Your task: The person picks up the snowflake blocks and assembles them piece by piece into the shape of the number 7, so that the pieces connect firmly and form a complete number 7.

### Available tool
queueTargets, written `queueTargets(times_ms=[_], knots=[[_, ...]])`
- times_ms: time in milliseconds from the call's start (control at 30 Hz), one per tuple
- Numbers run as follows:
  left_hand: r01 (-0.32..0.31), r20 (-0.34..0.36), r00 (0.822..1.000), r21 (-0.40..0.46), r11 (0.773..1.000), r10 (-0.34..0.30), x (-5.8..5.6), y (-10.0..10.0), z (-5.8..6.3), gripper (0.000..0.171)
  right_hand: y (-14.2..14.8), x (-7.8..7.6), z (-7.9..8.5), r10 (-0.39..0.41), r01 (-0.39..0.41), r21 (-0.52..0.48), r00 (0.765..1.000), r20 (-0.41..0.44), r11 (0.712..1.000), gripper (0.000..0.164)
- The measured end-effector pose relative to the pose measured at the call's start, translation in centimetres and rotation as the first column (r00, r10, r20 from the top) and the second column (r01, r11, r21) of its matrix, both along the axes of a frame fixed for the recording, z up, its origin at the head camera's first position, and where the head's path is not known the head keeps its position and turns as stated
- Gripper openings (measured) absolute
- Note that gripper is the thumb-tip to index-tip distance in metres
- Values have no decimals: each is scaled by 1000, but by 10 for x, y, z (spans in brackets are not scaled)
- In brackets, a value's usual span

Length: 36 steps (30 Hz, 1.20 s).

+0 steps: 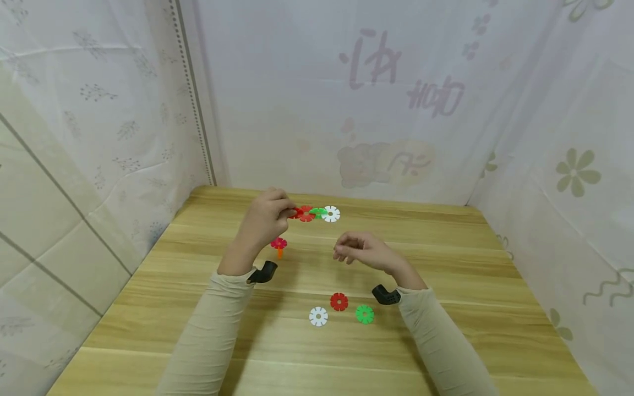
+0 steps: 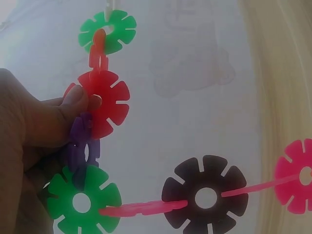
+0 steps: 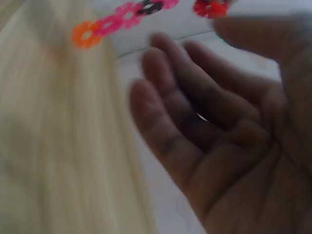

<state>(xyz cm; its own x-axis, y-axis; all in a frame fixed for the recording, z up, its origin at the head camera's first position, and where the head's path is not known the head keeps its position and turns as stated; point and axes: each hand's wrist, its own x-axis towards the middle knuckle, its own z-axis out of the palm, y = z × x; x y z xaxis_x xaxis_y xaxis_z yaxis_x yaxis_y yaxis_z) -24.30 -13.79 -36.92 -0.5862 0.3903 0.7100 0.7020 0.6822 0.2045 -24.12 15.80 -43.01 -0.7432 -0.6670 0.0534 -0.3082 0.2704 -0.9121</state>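
My left hand [image 1: 264, 220] pinches a chain of slotted plastic discs, held up above the table. In the left wrist view its thumb lies on a red disc [image 2: 119, 97]; above that come another red disc and a green disc [image 2: 124, 23]. Below hang a purple disc [image 2: 77, 151], a green disc [image 2: 58, 195], a pink one seen edge-on and a black disc [image 2: 229, 195]. An orange disc [image 3: 78, 36] ends the chain in the right wrist view, and a white disc [image 1: 337, 212] ends it in the head view. My right hand [image 1: 366, 252] hovers nearby, fingers loosely bent, holding nothing.
Three loose discs lie on the wooden table [image 1: 277, 352] between the forearms: a white disc [image 1: 312, 317], a red disc [image 1: 339, 295] and a green disc [image 1: 359, 315]. Patterned cloth [image 1: 297, 110] hangs behind the table and along both sides.
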Motion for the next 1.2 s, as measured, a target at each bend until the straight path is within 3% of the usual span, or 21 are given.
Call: queueTargets(times_ms=[67, 133, 233, 333, 500, 833, 1000, 1200], knots=[[-7, 6, 1000, -5, 1000, 7, 0, 0, 0, 8, 4, 6, -10, 94, -88, 140, 995, -37, 986, 24], [-11, 14, 1000, -5, 1000, 11, -1, 0, 0, 8, 7, 12, -19, 146, -124, 269, 987, -64, 955, 25], [-10, 26, 1000, 2, 1000, 10, -1, 0, -1, 8, 8, 20, -32, 174, -114, 404, 978, -113, 908, 29], [-5, 32, 999, 15, 1000, 5, -1, -1, -1, 9, 7, 29, -40, 158, -87, 454, 980, -121, 887, 36], [-1, 22, 1000, 20, 1000, 1, -1, -1, -3, 10, 3, 35, -48, 143, -76, 434, 982, -123, 897, 33], [-18, 25, 1000, 3, 1000, 18, 1, 0, 1, 8, 0, 32, -45, 178, -77, 474, 969, -172, 877, 26], [-18, 22, 1000, -3, 1000, 18, 3, 0, 2, 8, 1, 32, -45, 156, -92, 440, 981, -112, 893, 22], [-20, 29, 999, -6, 1000, 20, 5, 0, 1, 7, 9, 19, -45, 151, -82, 381, 977, -154, 921, 9]])
